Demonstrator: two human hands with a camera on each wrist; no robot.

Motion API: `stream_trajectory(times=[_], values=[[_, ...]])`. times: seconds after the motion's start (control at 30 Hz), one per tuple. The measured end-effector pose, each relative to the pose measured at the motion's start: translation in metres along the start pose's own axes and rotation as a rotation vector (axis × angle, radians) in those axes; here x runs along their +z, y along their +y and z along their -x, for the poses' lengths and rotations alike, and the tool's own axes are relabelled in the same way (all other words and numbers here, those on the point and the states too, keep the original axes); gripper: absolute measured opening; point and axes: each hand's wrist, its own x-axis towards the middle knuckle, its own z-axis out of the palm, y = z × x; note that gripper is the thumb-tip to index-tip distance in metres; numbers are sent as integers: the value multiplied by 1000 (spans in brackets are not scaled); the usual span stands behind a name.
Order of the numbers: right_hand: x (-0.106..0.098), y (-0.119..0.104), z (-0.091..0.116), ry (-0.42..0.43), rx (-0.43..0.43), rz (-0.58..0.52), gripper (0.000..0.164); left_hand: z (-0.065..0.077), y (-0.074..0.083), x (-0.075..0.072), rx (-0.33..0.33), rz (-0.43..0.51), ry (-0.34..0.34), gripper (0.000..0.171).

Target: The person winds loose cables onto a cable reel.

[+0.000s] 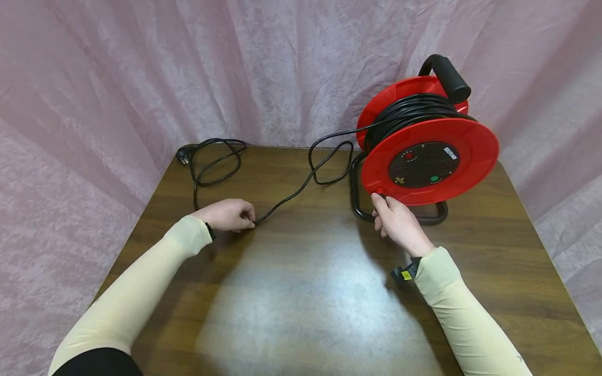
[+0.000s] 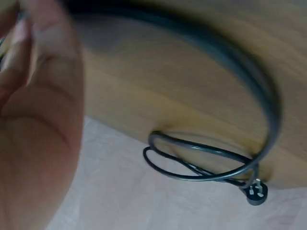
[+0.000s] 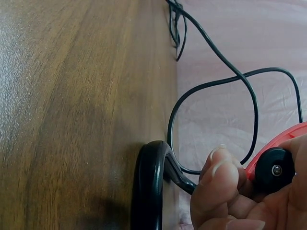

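Note:
A red cable reel (image 1: 475, 156) with black cable wound on its drum stands at the back right of the table. My right hand (image 1: 400, 222) is at the reel's lower front edge, fingers curled round a small black knob (image 3: 274, 170). From the drum a black cable (image 1: 292, 195) loops down onto the table and runs left. My left hand (image 1: 224, 215) pinches this cable between thumb and fingers, low over the table. Beyond it, the cable curves back into loose loops ending in a black three-pin plug (image 2: 256, 193) at the far left corner.
The reel sits on a black tubular stand (image 1: 355, 193) and has a black carrying handle (image 1: 449, 78) on top. Pink curtains (image 1: 188, 68) hang right behind the wooden table (image 1: 301, 292). A cable loop (image 1: 329, 183) lies just left of the stand.

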Motion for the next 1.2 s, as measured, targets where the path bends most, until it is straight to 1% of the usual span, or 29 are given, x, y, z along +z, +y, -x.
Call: stream_trajectory(times=[0.07,0.13,0.2,0.23,0.3,0.33,0.37,0.4,0.43,0.47,0.53,0.6,0.63,0.67,0.73,0.8,0.87,0.97,1.03,1.07,1.13,1.2], values=[[0,1,0,-1,1,-1,72,-1,6,-8,-37,102,-72,21],[-1,2,0,-1,1,-2,72,-3,15,-19,-58,175,-112,33],[-2,3,1,2,-2,-3,71,-6,26,-33,-69,237,-107,41],[-2,4,1,4,-3,-4,70,-9,32,-40,-80,279,-91,43],[-3,4,1,6,-6,-6,70,-18,45,-54,-111,401,-39,46],[-4,5,1,7,-6,-6,70,-24,51,-60,-129,481,-9,47],[-4,5,1,6,-6,-7,70,-32,58,-65,-151,580,16,49],[-5,5,1,8,-4,-9,70,-40,64,-69,-175,688,25,51],[-5,6,1,10,-1,-11,70,-49,69,-72,-197,810,18,55],[-4,6,1,11,0,-13,71,-59,74,-73,-220,947,-3,60],[-3,6,0,12,6,-19,71,-78,82,-73,-272,1214,-84,71],[0,6,-1,9,10,-27,71,-94,87,-70,-340,1439,-193,81],[1,6,-2,8,10,-29,71,-101,89,-67,-370,1526,-243,85],[2,6,-2,5,9,-31,70,-107,91,-64,-392,1591,-286,87],[4,5,-3,3,5,-32,69,-114,95,-58,-419,1657,-348,88],[4,5,-3,5,2,-32,69,-118,100,-52,-418,1715,-370,79],[4,4,-3,11,-3,-27,69,-119,105,-48,-397,1784,-366,62],[1,5,-4,17,-4,-22,70,-116,110,-44,-340,1903,-320,40],[0,5,-4,18,-5,-19,71,-113,111,-42,-289,1911,-249,34],[-1,5,-4,16,-5,-18,72,-111,110,-40,-260,1893,-199,33],[-1,5,-4,14,-6,-10,73,-107,109,-36,-203,1809,-66,28],[-1,5,-4,16,-3,-4,73,-104,108,-31,-145,1680,74,21]])
